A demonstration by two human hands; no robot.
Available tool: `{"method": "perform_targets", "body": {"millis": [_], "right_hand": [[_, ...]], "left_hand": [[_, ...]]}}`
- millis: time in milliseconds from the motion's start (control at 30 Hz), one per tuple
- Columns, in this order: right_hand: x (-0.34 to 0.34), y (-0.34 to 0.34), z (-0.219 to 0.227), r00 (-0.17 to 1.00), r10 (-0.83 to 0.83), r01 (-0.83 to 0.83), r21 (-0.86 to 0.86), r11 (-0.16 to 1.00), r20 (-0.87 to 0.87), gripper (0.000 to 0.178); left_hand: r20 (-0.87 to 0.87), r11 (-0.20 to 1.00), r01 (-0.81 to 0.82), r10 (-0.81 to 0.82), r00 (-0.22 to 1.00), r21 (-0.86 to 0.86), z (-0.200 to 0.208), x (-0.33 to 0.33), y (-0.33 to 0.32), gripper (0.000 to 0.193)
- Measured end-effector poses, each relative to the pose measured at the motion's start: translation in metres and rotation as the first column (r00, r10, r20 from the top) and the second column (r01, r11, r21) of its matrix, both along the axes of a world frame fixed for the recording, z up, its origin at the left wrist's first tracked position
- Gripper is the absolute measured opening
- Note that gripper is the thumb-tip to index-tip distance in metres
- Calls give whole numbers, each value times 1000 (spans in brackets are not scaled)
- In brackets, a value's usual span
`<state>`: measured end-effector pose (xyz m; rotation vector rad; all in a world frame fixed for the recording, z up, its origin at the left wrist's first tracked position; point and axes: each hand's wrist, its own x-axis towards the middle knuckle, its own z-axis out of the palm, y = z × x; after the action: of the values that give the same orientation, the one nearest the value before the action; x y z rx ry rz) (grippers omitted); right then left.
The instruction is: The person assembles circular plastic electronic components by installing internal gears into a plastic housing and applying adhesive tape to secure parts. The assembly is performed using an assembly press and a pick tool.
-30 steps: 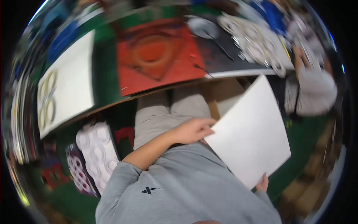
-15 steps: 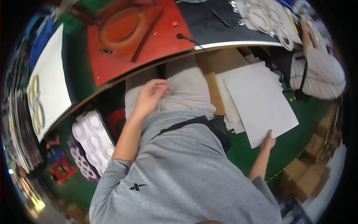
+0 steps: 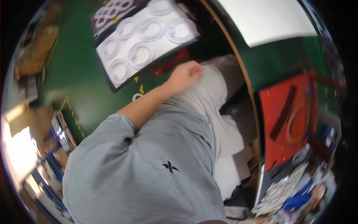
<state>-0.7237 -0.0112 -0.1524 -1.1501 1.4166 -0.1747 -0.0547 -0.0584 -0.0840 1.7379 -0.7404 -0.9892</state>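
- The left hand's grip is over the trousers, fingers loosely curled; blur hides the fingertips, so I cannot tell whether they pinch anything or touch the cloth.
- The right hand is out of view, so its grip cannot be judged; the left is the only visible hand near the board.
- That board, pale with a dark border, lies up and to the left of the grip, apart from the fingers, bearing white coils in rows.
- Its long axis slants from lower left to upper right, so one long edge faces the grip and forearm.
- Between that edge and the grip, a red object shows partly beneath the board.
- Beyond the board, farther from the grip, sits a purple panel with white rings.
- To the grip's right, the brown edge of the worktop runs steeply down the view, bounding movement that way; a red mat lies past it.
- To the grip's left, beyond the forearm, green floor spreads out, giving wider room on that side.
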Motion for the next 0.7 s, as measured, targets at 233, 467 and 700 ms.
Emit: {"method": "perform_targets", "body": {"millis": [233,467,700], "right_hand": [[91,-183,-25,922,-11,-42,127,991,388,24],[99,-205,8,846,-235,7,430,903,479,25],[137,-214,37,691,-467,148,525,838,552,26]], "left_hand": [[76,938,-265,254,964,225,-3,8,41,14],[54,713,-351,404,913,607,-104,2,177,21],[-103,484,-219,553,827,847,-200,-58,337,17]]}}
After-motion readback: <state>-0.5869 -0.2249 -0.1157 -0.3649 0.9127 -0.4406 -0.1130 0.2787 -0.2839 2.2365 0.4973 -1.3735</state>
